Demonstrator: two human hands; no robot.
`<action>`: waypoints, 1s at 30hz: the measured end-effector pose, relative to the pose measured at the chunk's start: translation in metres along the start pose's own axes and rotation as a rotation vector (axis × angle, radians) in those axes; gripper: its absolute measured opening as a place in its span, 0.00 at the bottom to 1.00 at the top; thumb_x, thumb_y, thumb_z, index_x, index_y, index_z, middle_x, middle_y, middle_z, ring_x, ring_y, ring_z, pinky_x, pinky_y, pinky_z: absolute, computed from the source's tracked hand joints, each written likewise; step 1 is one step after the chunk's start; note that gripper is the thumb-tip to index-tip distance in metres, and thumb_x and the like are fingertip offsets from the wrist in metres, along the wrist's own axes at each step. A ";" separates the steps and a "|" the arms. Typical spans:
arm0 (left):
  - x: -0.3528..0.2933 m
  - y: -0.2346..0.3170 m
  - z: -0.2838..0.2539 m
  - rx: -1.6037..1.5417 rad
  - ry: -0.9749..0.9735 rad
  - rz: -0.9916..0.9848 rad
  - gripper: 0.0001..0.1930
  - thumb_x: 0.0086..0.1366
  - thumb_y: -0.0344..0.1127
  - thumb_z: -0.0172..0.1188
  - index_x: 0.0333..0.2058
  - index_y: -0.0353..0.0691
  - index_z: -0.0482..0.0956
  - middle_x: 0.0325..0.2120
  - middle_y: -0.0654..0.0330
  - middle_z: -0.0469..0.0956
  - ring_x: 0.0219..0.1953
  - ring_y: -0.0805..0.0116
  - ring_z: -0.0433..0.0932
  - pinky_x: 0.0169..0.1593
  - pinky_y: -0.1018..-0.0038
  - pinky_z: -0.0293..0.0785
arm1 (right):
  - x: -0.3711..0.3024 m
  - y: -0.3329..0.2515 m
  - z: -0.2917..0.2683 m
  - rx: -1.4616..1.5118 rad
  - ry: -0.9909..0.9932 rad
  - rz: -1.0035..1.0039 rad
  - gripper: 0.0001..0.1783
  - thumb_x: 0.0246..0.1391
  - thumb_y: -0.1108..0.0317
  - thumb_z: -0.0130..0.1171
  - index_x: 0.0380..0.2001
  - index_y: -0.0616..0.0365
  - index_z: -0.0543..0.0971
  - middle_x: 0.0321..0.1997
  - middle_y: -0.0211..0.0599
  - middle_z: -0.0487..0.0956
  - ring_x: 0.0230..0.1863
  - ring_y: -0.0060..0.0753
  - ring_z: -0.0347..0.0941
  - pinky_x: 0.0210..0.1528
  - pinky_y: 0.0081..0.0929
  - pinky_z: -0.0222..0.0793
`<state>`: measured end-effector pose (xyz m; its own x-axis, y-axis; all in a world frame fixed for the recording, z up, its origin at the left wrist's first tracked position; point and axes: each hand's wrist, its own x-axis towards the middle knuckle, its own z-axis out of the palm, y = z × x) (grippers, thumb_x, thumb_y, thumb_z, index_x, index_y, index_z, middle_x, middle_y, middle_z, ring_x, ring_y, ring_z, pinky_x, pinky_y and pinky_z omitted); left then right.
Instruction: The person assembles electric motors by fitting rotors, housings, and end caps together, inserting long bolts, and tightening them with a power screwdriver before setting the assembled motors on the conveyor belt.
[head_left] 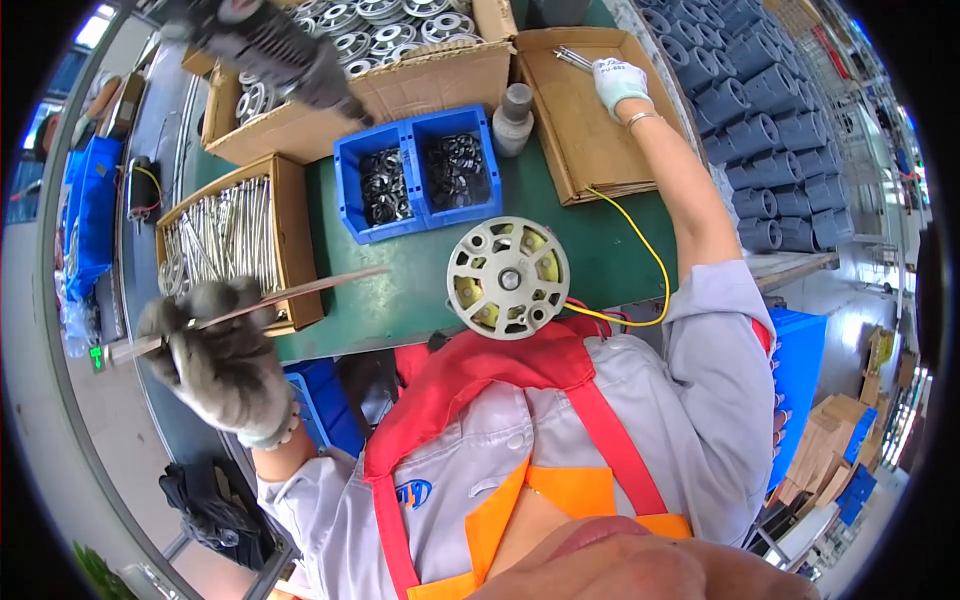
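Note:
My left hand (220, 360), in a soiled grey glove, is closed around a long thin metal rod (290, 292) that slants up to the right; motion blurs it. My right hand (622, 82), in a white glove, reaches into a shallow cardboard tray (590, 135). Its fingers are curled at several thin metal rods (573, 58), whose ends stick out to the left. Between my arms, near the table's front edge, sits a round silver motor housing (510, 250) with a central shaft and openings. A yellow wire (664, 270) and red wires run from it.
A cardboard box of long metal rods (225, 230) stands left, beside blue bins (410, 225) of small dark parts. A power tool (280, 60) hangs above a carton of round metal covers (390, 35). A grey bottle (513, 120) stands near the tray. Grey cylinders (770, 130) are stacked right.

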<state>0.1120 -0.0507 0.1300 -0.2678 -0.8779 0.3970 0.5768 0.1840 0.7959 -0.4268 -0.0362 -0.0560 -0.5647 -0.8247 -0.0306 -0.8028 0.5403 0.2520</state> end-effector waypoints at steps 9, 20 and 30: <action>0.019 -0.036 0.076 -0.129 -0.361 -0.119 0.15 0.74 0.34 0.43 0.57 0.45 0.66 0.38 0.52 0.76 0.44 0.45 0.79 0.51 0.46 0.76 | -0.041 0.025 -0.041 0.541 0.264 0.107 0.21 0.51 0.52 0.57 0.42 0.57 0.77 0.41 0.45 0.82 0.42 0.44 0.80 0.44 0.37 0.75; 0.025 -0.039 0.099 0.109 -0.348 -0.176 0.15 0.72 0.31 0.45 0.56 0.38 0.67 0.37 0.49 0.78 0.38 0.53 0.82 0.43 0.61 0.82 | -0.247 0.000 -0.220 1.868 0.369 -0.410 0.06 0.58 0.78 0.44 0.39 0.63 0.68 0.31 0.47 0.74 0.22 0.30 0.73 0.24 0.21 0.71; 0.053 -0.030 0.121 0.497 -0.927 -0.005 0.13 0.69 0.31 0.51 0.49 0.30 0.69 0.34 0.57 0.76 0.36 0.71 0.76 0.42 0.74 0.73 | -0.290 -0.063 -0.224 1.680 0.255 -0.721 0.09 0.53 0.76 0.59 0.29 0.58 0.67 0.30 0.48 0.74 0.25 0.28 0.72 0.27 0.22 0.74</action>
<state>-0.0128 -0.0495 0.1824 -0.8764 -0.2354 0.4201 0.2485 0.5261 0.8133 -0.1699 0.1318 0.1536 -0.1559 -0.8590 0.4877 -0.2579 -0.4412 -0.8596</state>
